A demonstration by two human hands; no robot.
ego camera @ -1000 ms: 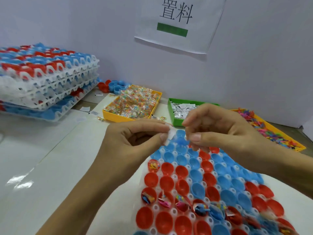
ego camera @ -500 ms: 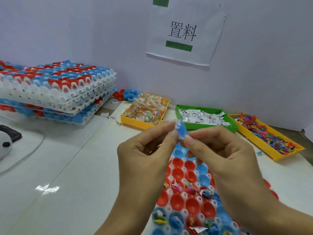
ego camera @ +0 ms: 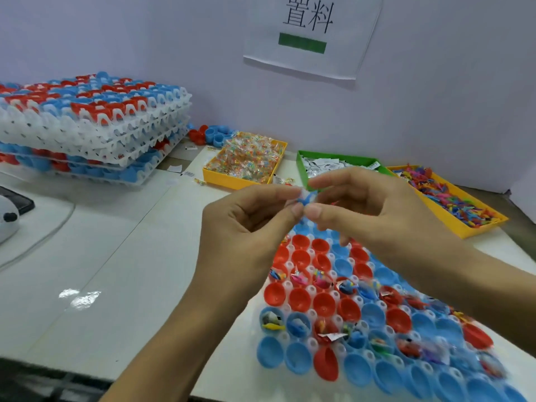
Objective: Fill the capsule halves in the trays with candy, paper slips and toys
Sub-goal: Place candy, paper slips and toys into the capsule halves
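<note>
Capsule tray (ego camera: 290,342) lies on the table (ego camera: 116,271), nearest the viewer. Behind it, three bins in a row: candy bin (ego camera: 232,181) left, slip bin (ego camera: 301,161) centre, toy bin (ego camera: 464,227) right. Stacked trays (ego camera: 87,134) stand far left. A wall sign (ego camera: 307,36) hangs behind the bins.

The small blue and white item (ego camera: 307,197) pinched between the fingertips of both hands is mostly covered by them, so its kind cannot be told. Below the pinch, the white plastic tray of red and blue capsule halves (ego camera: 311,342) is partly hidden behind the right hand (ego camera: 374,210), blurs to the right and runs off the bottom edge.
</note>
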